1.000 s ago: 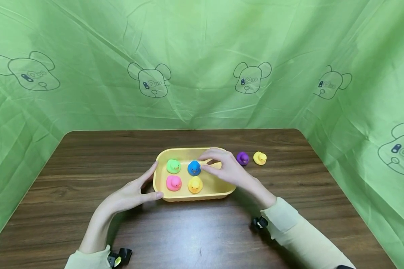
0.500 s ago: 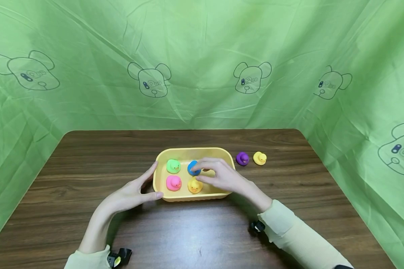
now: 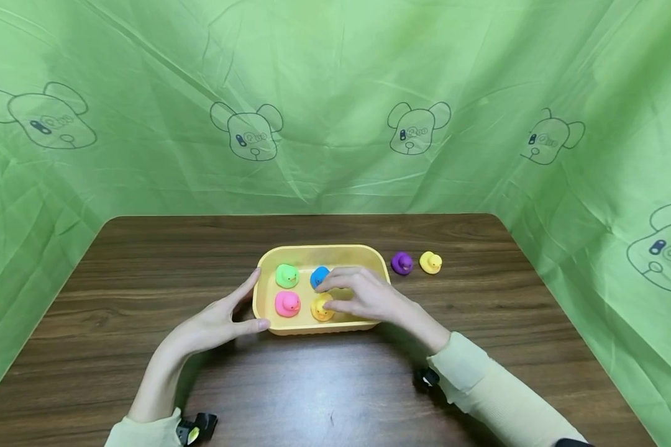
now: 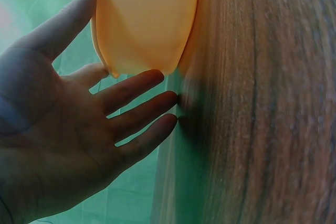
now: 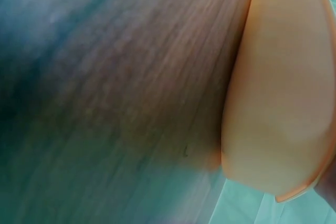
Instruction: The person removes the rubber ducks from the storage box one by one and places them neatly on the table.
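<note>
A pale yellow tray (image 3: pixel 302 253) sits mid-table, holding a green duck (image 3: pixel 287 275), a pink duck (image 3: pixel 287 304), a blue duck (image 3: pixel 319 275) and a yellow duck (image 3: pixel 320 309) in two rows. My left hand (image 3: pixel 215 323) steadies the tray's left end; in the left wrist view its fingers spread along the tray wall. Over the tray, my right hand (image 3: pixel 366 293) bends its fingers loosely, index fingertip between the blue and yellow ducks, thumb tip overlapping the yellow one. The right wrist view shows mainly the tray's front wall (image 5: pixel 278 93), with the fingers hidden.
A purple duck (image 3: pixel 402 263) and a second yellow duck (image 3: pixel 430 262) stand on the wooden table (image 3: pixel 335 385), right of the tray. A green curtain (image 3: pixel 335 174) with printed bear heads closes off the back and sides.
My right hand has shifted from the blue duck's right side toward the front, over the yellow duck. My left hand stays at the tray's end.
</note>
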Motion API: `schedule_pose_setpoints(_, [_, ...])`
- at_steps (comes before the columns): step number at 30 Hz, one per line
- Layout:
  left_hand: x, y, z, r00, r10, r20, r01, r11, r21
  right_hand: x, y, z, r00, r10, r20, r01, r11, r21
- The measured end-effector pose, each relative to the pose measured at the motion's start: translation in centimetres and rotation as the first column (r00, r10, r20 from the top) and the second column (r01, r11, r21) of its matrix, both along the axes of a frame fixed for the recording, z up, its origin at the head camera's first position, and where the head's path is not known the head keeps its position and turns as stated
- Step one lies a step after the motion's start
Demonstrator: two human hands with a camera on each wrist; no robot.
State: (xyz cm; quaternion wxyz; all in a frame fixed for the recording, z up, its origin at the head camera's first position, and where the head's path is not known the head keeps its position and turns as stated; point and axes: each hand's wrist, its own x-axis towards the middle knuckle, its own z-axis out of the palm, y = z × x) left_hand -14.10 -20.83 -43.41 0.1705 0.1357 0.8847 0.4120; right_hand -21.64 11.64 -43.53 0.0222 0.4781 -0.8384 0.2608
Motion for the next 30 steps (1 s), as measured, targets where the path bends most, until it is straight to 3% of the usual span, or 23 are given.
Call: schedule_pose_setpoints(30, [0.05, -0.01, 0.2, 1.0, -0.002, -0.002, 0.002, 1.0, -0.016, 0.19, -0.13, -0.1, 0.995, 0.043, -0.086, -0.031, 0.991, 0.133])
